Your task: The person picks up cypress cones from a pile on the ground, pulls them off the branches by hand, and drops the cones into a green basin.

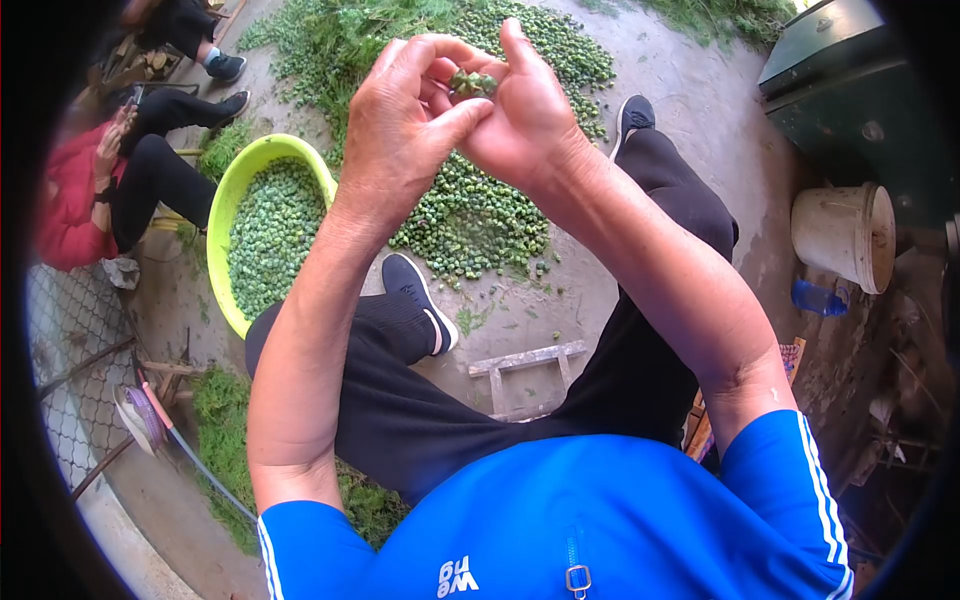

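Observation:
My left hand [405,125] and my right hand [525,115] meet in front of me, above the pile on the floor. Between them is a small cluster of knobby green cones [472,84]. The cluster rests in the curled fingers of my right hand, whose palm faces up. My left hand bends over it, with its thumb lying across the right palm and its fingers close around the cluster. Some right fingertips are hidden behind the left hand. Below, a heap of green cones [475,225] is spread on the concrete between my feet.
A lime-green tub [216,240] filled with cones stands left of my leg. Feathery green branches [320,45] lie beyond. At the left sits a person in a red top [75,195]. A white bucket [835,232], blue bottle [820,298] and low wooden frame [528,358] are around me.

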Available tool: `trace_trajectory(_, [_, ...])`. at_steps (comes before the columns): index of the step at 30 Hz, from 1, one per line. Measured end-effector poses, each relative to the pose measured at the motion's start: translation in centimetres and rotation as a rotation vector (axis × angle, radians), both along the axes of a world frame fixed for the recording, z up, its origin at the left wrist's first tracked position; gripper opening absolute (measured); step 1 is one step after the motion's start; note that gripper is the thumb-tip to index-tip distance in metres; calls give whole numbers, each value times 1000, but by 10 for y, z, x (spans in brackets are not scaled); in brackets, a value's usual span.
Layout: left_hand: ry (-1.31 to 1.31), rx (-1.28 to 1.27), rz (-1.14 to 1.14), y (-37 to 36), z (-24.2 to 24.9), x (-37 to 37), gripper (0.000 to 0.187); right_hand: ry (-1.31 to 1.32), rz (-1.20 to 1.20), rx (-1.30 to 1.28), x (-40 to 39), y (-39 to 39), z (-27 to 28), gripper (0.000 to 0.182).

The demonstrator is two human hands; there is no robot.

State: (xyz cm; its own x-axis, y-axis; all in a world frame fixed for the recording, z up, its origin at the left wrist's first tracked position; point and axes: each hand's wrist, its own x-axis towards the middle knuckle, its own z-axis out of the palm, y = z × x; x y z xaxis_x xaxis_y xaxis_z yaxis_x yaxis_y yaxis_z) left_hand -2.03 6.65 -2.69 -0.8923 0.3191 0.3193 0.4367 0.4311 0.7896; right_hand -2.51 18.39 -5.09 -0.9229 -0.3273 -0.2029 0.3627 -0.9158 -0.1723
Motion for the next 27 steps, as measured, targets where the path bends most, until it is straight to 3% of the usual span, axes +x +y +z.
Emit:
trace_trajectory(7, [46,-104,-7,-1,-4,0,28,110,-8,-59,-3,3,-12,72])
trace_trajectory(10, [-60,17,14,-1,-5,0,27,88,-11,5,0,3,-8,74])
trace_trajectory(21, [18,-139,-68,-6,-1,1,31,84,-1,93,3,2,-9,71])
trace_trajectory(27, [-33,-40,-63,-3,-10,1,26,90,-3,121,2,-2,-14,72])
